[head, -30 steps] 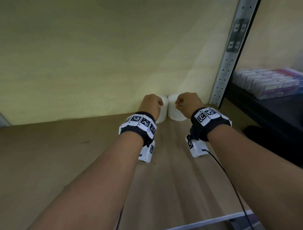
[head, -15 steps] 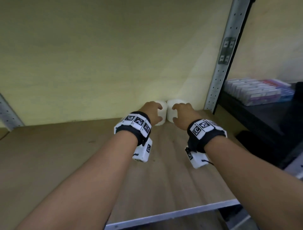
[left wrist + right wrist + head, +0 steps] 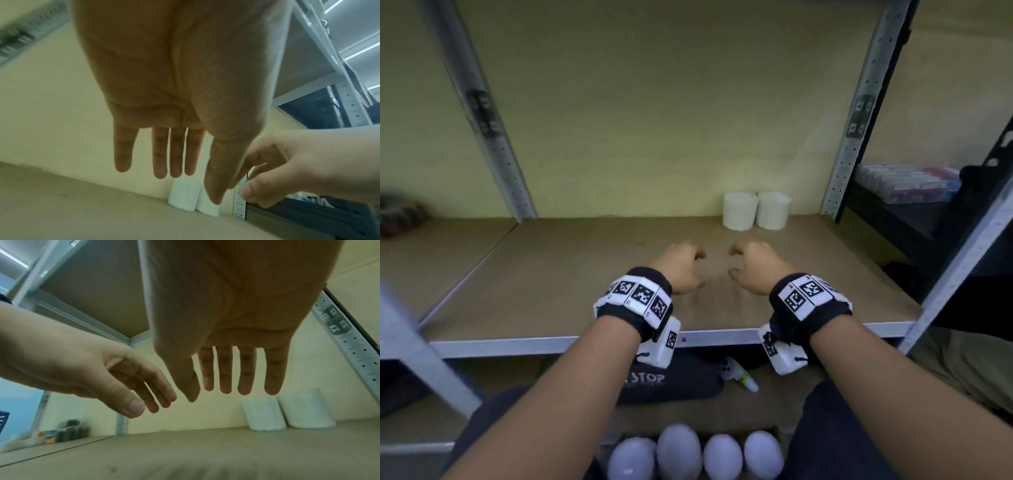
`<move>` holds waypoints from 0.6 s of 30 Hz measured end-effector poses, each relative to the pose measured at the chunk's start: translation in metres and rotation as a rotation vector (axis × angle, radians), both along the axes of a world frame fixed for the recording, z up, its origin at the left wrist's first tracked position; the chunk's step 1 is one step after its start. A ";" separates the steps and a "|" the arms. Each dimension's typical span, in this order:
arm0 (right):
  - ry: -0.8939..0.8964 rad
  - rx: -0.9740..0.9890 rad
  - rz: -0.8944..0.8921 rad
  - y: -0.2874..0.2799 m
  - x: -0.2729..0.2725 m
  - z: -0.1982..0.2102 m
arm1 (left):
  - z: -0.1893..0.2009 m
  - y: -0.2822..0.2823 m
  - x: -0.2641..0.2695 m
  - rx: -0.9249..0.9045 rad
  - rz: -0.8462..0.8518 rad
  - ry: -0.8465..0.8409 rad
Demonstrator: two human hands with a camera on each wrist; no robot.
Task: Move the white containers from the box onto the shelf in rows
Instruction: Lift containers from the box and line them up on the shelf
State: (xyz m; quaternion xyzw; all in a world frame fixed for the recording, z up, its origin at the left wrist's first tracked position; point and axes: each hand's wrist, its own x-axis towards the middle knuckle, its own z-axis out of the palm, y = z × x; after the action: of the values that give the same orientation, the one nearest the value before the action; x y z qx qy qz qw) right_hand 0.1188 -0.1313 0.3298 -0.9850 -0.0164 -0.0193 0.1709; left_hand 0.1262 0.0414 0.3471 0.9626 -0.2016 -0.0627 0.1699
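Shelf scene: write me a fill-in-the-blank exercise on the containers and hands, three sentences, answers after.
1. ____ white containers stand on the shelf, side by side.
2. They stand at the shelf's back ____ corner.
3. The left hand and the right hand hold ____.

Answers: two; right; nothing

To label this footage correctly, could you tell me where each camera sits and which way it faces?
Head: worn on the head, looking forward and down at the shelf; shows both forearms, left hand, right hand and, lowest in frame, white containers in the box.
Left wrist: under the left palm, looking along its straight fingers toward the back wall; the right hand enters from the right.
Right wrist: under the right palm, looking the same way; the left hand enters from the left.
All three share the two white containers on the shelf.
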 end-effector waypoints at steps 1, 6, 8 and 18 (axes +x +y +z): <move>0.006 0.004 0.012 0.007 -0.010 -0.002 | -0.003 0.009 -0.011 0.000 0.002 -0.005; 0.025 0.032 0.075 0.040 -0.061 -0.022 | -0.023 0.046 -0.062 -0.006 0.039 -0.005; 0.041 0.044 0.098 0.050 -0.079 -0.035 | -0.034 0.056 -0.078 -0.023 0.053 -0.004; 0.106 0.130 0.172 0.088 -0.110 -0.121 | -0.131 0.084 -0.109 -0.003 0.127 0.195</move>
State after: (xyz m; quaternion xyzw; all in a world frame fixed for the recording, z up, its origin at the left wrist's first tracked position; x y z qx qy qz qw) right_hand 0.0093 -0.0430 0.2083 -0.9664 -0.0903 0.0467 0.2360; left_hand 0.0168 0.1253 0.2159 0.9626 -0.1228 -0.1448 0.1935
